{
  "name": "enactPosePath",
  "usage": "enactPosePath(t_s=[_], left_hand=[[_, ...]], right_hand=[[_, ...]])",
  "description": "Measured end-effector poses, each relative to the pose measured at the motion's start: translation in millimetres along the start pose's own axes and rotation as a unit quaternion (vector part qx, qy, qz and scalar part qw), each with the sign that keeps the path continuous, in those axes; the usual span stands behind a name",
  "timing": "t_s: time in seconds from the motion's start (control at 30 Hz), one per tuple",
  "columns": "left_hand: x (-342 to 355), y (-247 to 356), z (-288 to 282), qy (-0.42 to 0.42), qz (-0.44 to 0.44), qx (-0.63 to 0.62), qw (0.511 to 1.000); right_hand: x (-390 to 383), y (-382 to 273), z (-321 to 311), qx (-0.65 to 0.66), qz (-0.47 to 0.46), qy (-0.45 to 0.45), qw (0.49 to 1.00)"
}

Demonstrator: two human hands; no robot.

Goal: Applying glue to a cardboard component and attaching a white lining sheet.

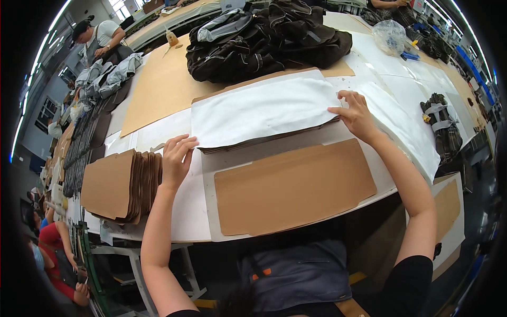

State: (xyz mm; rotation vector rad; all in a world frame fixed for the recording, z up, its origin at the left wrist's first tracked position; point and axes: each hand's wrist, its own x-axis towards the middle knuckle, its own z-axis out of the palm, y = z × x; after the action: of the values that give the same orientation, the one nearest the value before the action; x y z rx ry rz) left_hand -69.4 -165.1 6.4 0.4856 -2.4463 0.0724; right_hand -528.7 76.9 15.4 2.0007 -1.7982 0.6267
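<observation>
A long white sheet (264, 112), soft and slightly rippled, lies over a stack of brown cardboard pieces (232, 148) in the middle of the table. My left hand (178, 158) pinches its near left corner between thumb and fingers. At the right end, my right hand (359, 115) grips the sheet's edge, thumb below and fingers curled above. Closer to me lies a flat brown cardboard panel (296, 187) with stepped edges, resting on a pale grey board (209, 185). Beside my left forearm stands a stack of smaller brown cardboard pieces (108, 185).
Dark garments or bags (264, 45) are heaped beyond the sheet on tan paper (153, 95). More white sheets (396, 119) lie to the right, near a tied plaid bundle (442, 127). A clear plastic bag (390, 37) sits far right. Other people work at left.
</observation>
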Motion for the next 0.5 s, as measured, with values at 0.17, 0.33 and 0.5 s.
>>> enactPosePath(t_s=[0.17, 0.33, 0.5], left_hand=[[-3, -2, -16, 0.053, -0.087, -0.061, 0.993], [3, -24, 0, 0.018, -0.276, -0.245, 0.929], [23, -56, 38, 0.001, -0.405, -0.328, 0.854]], right_hand=[[7, -12, -12, 0.060, 0.035, 0.016, 0.997], [19, 9, 11, 0.249, 0.220, -0.037, 0.943], [44, 28, 38, 0.117, 0.359, -0.065, 0.924]])
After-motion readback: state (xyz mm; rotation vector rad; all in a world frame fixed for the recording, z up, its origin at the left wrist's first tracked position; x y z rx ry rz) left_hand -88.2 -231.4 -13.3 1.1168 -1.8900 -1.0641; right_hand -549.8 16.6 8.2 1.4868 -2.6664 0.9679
